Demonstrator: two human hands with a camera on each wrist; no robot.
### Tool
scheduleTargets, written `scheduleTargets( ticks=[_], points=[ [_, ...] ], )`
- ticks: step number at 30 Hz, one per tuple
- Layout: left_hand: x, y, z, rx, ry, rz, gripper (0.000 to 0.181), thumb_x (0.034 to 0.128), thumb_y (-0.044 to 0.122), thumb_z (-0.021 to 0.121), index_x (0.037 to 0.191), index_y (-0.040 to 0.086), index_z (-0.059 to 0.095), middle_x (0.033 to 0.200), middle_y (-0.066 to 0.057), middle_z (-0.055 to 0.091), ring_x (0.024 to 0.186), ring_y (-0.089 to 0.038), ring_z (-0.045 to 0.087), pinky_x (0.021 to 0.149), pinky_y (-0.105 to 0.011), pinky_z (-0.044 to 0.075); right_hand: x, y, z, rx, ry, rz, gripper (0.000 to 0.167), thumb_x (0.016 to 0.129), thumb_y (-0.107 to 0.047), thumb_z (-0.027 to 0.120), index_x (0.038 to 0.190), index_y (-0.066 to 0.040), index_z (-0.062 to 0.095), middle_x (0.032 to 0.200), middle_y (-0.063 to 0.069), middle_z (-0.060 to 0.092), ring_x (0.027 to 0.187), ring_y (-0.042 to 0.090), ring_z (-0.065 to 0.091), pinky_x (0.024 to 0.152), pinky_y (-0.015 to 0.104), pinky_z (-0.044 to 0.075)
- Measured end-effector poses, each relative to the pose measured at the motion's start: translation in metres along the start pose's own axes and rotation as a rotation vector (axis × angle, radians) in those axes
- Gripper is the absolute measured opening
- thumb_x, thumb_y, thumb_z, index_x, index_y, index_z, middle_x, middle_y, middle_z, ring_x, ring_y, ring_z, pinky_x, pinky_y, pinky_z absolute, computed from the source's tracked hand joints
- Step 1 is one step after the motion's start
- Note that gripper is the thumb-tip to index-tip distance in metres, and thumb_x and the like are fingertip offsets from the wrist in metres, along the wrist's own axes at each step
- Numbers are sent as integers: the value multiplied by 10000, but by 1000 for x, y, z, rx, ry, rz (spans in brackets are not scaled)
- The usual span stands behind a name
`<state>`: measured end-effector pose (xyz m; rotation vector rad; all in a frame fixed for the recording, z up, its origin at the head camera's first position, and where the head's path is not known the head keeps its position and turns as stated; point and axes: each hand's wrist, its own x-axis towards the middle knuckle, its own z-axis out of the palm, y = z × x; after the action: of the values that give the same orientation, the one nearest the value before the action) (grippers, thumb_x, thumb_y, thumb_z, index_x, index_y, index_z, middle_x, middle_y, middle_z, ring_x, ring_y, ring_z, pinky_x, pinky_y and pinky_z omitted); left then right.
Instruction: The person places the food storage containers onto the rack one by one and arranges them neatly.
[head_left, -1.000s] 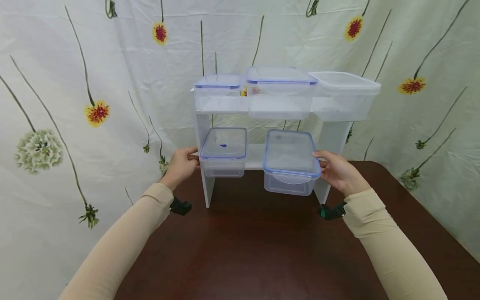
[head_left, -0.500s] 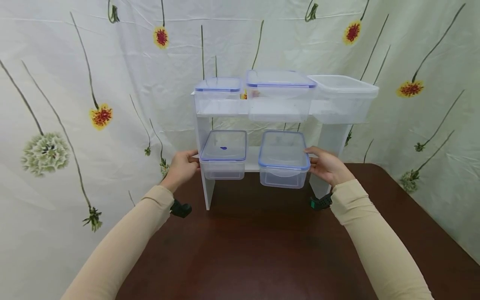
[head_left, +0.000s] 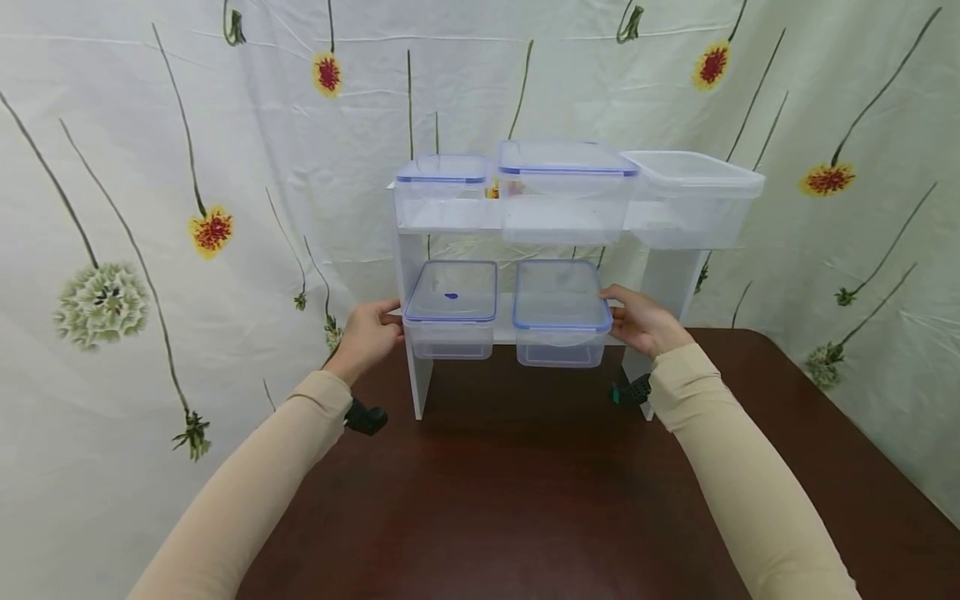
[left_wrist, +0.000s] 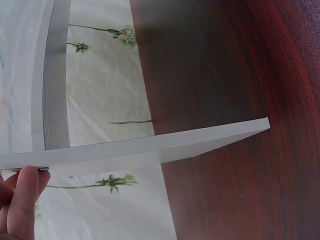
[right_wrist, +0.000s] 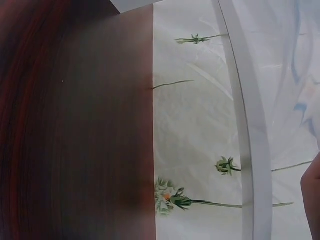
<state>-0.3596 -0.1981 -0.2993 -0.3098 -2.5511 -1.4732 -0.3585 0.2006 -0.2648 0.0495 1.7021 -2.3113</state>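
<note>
In the head view, my right hand (head_left: 641, 321) holds a clear plastic food container (head_left: 562, 293) by its right side, with the thumb on the edge of its blue-rimmed lid. This container is on the lower level of a white shelf rack (head_left: 671, 279). To its left, a second lidded food container (head_left: 453, 292) with a blue mark on its lid sits on the same level, a narrow gap between them. My left hand (head_left: 366, 337) touches the outer face of the rack's left side panel (left_wrist: 125, 146). Only an edge of the right hand shows in the right wrist view.
On the upper level stand a small lidded container (head_left: 442, 192), a large lidded one (head_left: 567, 192) and an open-looking white-rimmed tub (head_left: 690, 200). The rack stands on a dark wooden table (head_left: 480, 500). A flowered cloth (head_left: 247, 125) hangs behind.
My right hand has moved the held container leftward and farther back on the lower shelf, and it now sits straighter beside the other one. The left hand has stayed at the side panel.
</note>
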Motion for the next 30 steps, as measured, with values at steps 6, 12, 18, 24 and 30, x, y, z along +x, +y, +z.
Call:
scheduleTargets(
  ticks=[6,12,18,24,30],
  points=[
    [0,0,-1,-10,-16,-7,564,947,-91,386,1508,-30,385,1334,-296,601,1188,-378,646,854,-260,599,7,0,3,24,-2,1,472,1012,-114,499,1434,-93,287,923,48,562,776,125,589,718,202,557],
    [-1,1,-2,-17,-22,-13,564,953,-90,386,1513,-26,377,1338,-299,597,1197,-376,641,889,-302,595,12,3,5,41,-4,-1,274,1013,-118,505,1261,-117,387,957,49,543,800,119,569,720,188,548],
    [0,0,-1,-11,-19,-15,556,957,-83,386,1511,-37,377,1338,-303,596,1198,-377,641,895,-316,595,16,4,8,15,-18,-10,236,1020,-120,488,1226,-123,374,1001,56,493,797,120,533,706,189,525],
    [1,-1,0,-17,-13,-14,549,957,-76,386,1505,-50,380,1321,-310,604,1189,-381,646,917,-356,590,18,3,7,-39,-14,-9,238,1024,-135,479,1244,-120,388,1096,71,418,834,125,509,698,185,514],
    [2,-4,0,-13,-15,-17,553,956,-75,379,1508,-50,376,1319,-312,604,1190,-382,645,917,-354,589,20,1,7,-91,-13,-17,136,1023,-156,486,1146,-108,455,1044,56,466,814,121,519,682,189,520]
  ],
)
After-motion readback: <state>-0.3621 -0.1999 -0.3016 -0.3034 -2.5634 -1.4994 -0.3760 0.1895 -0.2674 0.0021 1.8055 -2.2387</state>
